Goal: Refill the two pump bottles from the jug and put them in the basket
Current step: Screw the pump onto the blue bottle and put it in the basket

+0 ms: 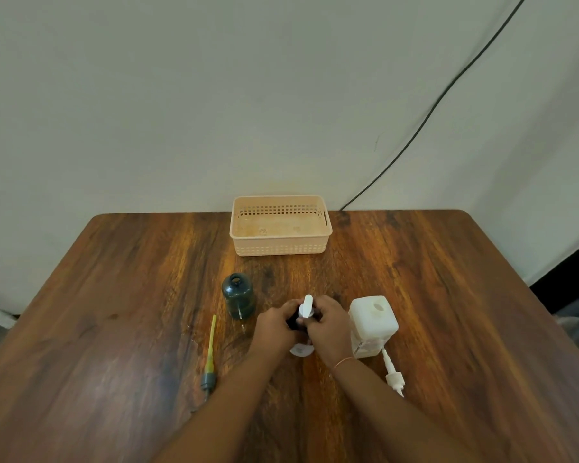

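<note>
Left hand [274,325] and right hand [330,324] in grip round dark bottle [293,321], between green bottle [238,297] and jug [373,320].

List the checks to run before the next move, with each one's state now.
1. Grip on the dark bottle: ok; left hand and right hand both hold it.
2. Its white pump head seated: cannot tell; fingers hide the neck.
3. The green bottle upright, mouth open: ok.
4. The white container upright, mouth open: ok.
5. The basket free to take bottles: ok; nothing in it.
6. Loose pumps out of the way: ok; green pump and white pump lie on the table.
</note>
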